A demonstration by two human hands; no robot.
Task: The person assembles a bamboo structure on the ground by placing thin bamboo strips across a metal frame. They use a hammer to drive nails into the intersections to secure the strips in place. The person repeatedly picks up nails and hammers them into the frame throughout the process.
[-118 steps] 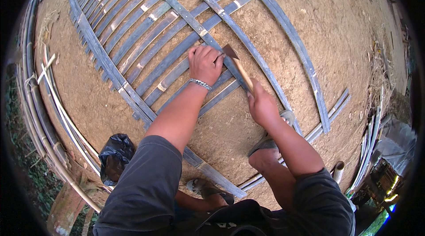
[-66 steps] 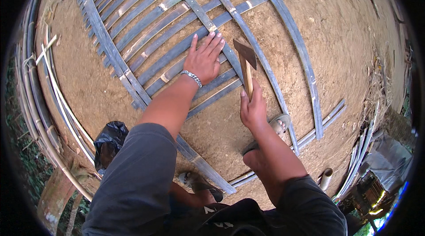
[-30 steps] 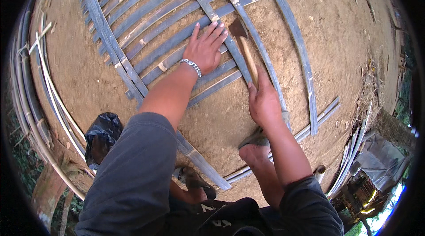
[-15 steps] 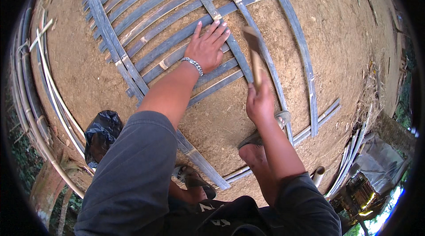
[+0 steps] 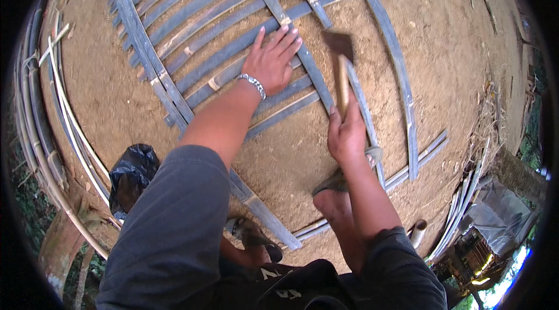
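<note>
My left hand, a chain bracelet at its wrist, lies flat with fingers stretched out. It presses on a lattice of split bamboo slats, close to where a long bamboo strip crosses them. To the right, my right hand is closed round the pale wooden handle of a hatchet. Its dark, broad head is raised over another long strip and hides part of it. The hatchet's head is a little blurred.
Bamboo poles lie along the left edge. A black plastic bag sits beside my left arm. My sandalled feet stand on bare earth near the strips' close ends. A short bamboo tube and thin poles are at the lower right.
The hatchet has swung slightly right, its head now showing broader. My right hand shifted a little with it. My left hand stays on the slats.
</note>
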